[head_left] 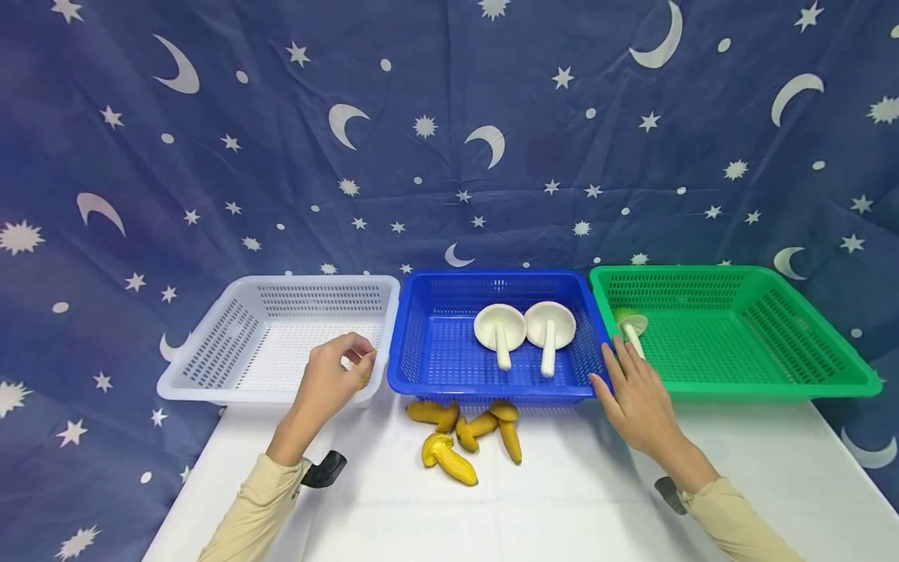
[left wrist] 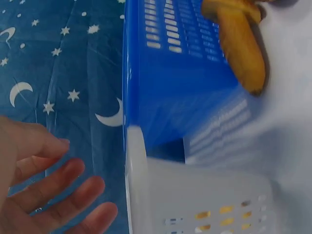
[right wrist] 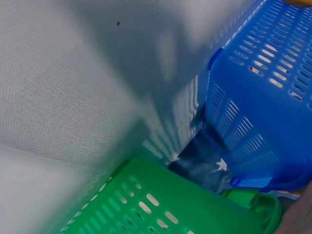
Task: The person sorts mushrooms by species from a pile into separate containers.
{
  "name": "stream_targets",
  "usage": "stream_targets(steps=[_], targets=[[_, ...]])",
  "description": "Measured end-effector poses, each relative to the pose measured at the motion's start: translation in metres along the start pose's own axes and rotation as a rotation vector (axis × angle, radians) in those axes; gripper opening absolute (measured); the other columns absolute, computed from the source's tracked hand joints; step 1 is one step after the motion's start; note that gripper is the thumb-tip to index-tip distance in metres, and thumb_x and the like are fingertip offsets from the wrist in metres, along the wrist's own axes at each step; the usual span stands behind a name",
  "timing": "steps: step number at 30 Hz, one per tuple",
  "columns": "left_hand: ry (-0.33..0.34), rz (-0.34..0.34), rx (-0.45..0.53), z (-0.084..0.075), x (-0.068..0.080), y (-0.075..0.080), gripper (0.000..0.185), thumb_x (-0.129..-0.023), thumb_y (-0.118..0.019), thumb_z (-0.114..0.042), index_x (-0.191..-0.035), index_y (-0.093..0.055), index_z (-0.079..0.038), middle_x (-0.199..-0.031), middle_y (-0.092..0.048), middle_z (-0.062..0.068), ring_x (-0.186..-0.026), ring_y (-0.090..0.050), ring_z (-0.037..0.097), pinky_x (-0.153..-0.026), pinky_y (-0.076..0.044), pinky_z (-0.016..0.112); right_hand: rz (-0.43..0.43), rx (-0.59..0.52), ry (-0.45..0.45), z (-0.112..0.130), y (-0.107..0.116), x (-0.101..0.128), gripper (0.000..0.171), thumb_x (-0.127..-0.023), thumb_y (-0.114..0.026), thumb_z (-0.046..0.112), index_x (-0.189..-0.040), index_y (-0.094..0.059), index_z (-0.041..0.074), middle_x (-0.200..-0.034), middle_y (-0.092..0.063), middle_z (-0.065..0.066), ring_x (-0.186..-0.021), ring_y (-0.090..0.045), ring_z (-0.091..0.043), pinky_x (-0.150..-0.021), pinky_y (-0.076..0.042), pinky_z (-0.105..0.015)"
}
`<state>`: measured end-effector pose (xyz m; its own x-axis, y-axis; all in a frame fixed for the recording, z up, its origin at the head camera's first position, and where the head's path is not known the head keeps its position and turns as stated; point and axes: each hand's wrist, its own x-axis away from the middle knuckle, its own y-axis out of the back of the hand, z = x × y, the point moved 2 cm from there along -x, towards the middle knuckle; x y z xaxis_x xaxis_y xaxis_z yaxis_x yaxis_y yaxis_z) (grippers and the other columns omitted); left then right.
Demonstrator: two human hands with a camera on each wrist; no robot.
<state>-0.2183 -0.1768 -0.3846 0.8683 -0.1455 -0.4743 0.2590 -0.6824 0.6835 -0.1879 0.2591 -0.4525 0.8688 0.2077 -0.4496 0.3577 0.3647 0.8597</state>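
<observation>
Three baskets sit in a row at the back of the white table: a white basket at ten o'clock, a blue basket at twelve and a green basket at two. The left hand is at the front right corner of the white basket, and its fingers are curled round a small yellow mushroom, though the wrist view shows the fingers looser. It looks like the step in hand is putting yellow mushrooms in the white basket. The right hand is flat with straight fingers and rests at the gap between the blue and green baskets, just by a green mushroom that lies inside the green one; it holds nothing. Two white mushrooms lie in the blue basket. A pile of yellow mushrooms waits on the table at six o'clock from the blue basket. The next move likely calls for the left hand to go over the white rim and let go, then reach toward four o'clock for the pile.
</observation>
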Motion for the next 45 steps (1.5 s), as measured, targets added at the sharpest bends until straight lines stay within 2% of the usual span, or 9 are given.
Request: stream_targets(steps=[5, 15, 26, 30, 35, 38, 45], targets=[[-0.032, 0.011, 0.040, -0.009, 0.009, -0.001, 0.009, -0.079, -0.070, -0.002, -0.083, -0.067, -0.010, -0.078, -0.066, 0.001, -0.070, -0.059, 0.011, -0.054, -0.051, 0.024, 0.000, -0.003, -0.005, 0.000, -0.002, 0.001, 0.057, -0.099, -0.044, 0.033, -0.141, -0.037, -0.006, -0.147, -0.030, -0.027, -0.138, -0.020, -0.041, -0.101, -0.026, -0.065], [-0.071, 0.074, 0.110, -0.026, 0.027, -0.006, 0.013, -0.081, -0.071, -0.003, -0.084, -0.065, -0.015, -0.085, -0.065, -0.007, -0.074, -0.060, 0.008, -0.056, -0.054, 0.027, -0.007, 0.001, 0.001, 0.000, -0.002, 0.000, 0.057, -0.099, -0.044, 0.033, -0.140, -0.038, -0.007, -0.147, -0.030, -0.028, -0.137, -0.022, -0.043, -0.102, -0.026, -0.064], [-0.067, 0.185, 0.143, -0.040, 0.050, -0.021, 0.013, -0.081, -0.072, -0.005, -0.086, -0.066, -0.015, -0.085, -0.063, -0.009, -0.077, -0.060, 0.012, -0.060, -0.054, 0.027, -0.009, 0.012, -0.001, 0.001, -0.002, 0.001, 0.057, -0.099, -0.044, 0.033, -0.140, -0.039, -0.006, -0.145, -0.032, -0.028, -0.137, -0.022, -0.042, -0.100, -0.028, -0.065], [-0.099, 0.199, 0.134, -0.042, 0.056, -0.029, 0.017, -0.078, -0.074, -0.004, -0.087, -0.066, -0.015, -0.087, -0.064, -0.006, -0.079, -0.060, 0.016, -0.061, -0.053, 0.027, -0.012, 0.006, -0.003, 0.000, -0.002, 0.001, 0.057, -0.099, -0.044, 0.034, -0.140, -0.038, -0.006, -0.146, -0.031, -0.028, -0.137, -0.022, -0.042, -0.100, -0.027, -0.065], [-0.144, 0.221, 0.107, -0.044, 0.065, -0.042, 0.020, -0.075, -0.077, -0.005, -0.090, -0.065, -0.013, -0.090, -0.063, -0.004, -0.080, -0.058, 0.013, -0.061, -0.054, 0.027, -0.013, 0.006, 0.000, -0.001, -0.002, 0.001, 0.057, -0.099, -0.044, 0.033, -0.140, -0.038, -0.006, -0.146, -0.030, -0.028, -0.138, -0.021, -0.042, -0.100, -0.027, -0.065], [-0.157, 0.257, 0.110, -0.045, 0.070, -0.050, 0.021, -0.075, -0.077, -0.008, -0.093, -0.065, -0.013, -0.094, -0.063, -0.006, -0.083, -0.057, 0.011, -0.065, -0.054, 0.029, -0.010, 0.007, -0.003, -0.001, -0.003, 0.002, 0.057, -0.099, -0.044, 0.033, -0.141, -0.038, -0.006, -0.146, -0.030, -0.028, -0.138, -0.021, -0.042, -0.101, -0.027, -0.065], [-0.166, 0.339, 0.099, -0.042, 0.079, -0.066, 0.024, -0.076, -0.076, -0.013, -0.098, -0.066, -0.014, -0.108, -0.062, -0.003, -0.102, -0.057, 0.011, -0.089, -0.050, 0.034, -0.005, 0.004, -0.009, -0.001, -0.003, 0.002, 0.057, -0.099, -0.044, 0.034, -0.141, -0.037, -0.005, -0.147, -0.030, -0.027, -0.137, -0.022, -0.043, -0.101, -0.026, -0.065]])
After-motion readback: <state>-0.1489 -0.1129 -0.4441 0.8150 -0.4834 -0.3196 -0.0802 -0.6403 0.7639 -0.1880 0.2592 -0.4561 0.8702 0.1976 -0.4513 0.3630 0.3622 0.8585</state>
